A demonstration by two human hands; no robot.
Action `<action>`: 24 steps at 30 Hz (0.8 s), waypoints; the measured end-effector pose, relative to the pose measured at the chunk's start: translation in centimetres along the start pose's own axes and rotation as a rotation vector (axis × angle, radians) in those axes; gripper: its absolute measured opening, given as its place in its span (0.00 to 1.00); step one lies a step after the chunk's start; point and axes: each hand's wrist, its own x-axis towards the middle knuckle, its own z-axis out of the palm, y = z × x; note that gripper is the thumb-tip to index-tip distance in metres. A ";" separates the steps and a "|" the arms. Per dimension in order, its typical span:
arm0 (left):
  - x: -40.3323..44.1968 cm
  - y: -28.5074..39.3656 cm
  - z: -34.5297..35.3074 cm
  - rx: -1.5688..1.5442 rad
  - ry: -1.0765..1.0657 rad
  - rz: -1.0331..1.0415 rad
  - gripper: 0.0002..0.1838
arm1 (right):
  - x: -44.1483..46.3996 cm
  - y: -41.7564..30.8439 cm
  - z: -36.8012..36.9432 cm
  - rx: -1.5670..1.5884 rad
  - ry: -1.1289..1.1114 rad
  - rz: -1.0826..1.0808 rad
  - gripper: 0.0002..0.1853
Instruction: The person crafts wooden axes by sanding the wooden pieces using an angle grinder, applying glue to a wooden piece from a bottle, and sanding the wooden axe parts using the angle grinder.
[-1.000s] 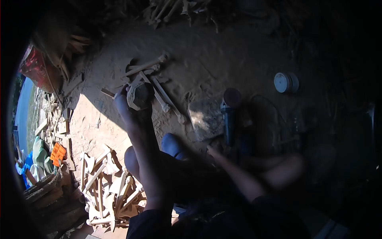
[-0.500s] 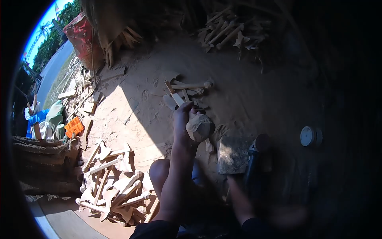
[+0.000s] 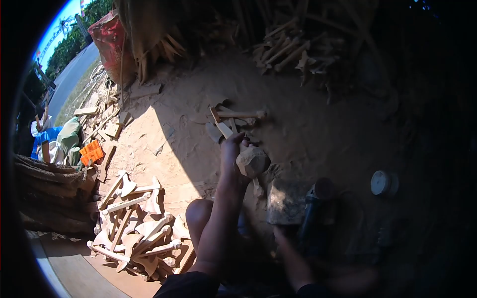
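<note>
My left hand is closed around a carved pale wooden piece. Its thick faceted end sticks out on the near right side, and a narrow part points up and left. Just past it, several wooden pieces lie on the shaded ground. My right hand is low in deep shadow beside the near edge of a worn block; its fingers are too dark to make out. A dark upright tool or bottle stands against the block's right side.
Sunlit carved wooden pieces are heaped at lower left. Another wooden pile is in shade at the top. A round white-lidded container is at right. A red sack, an orange object and wood scraps are at left.
The camera view has turned, so surroundings sit further right and lower. My left hand has turned the wooden piece, and its narrow part now shows pointing away. My right hand remains near the block.
</note>
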 end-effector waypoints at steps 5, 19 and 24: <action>0.2 -0.6 0.6 0.019 -0.040 0.081 0.09 | -2.9 1.0 -3.4 0.207 -0.228 0.020 0.33; -0.7 -3.3 1.3 0.045 -0.089 0.028 0.06 | -9.5 -29.7 -41.3 0.645 -0.275 -0.844 0.18; -0.8 -4.3 2.1 0.047 0.015 0.066 0.05 | -7.7 -38.2 -48.4 0.147 -0.121 -1.298 0.23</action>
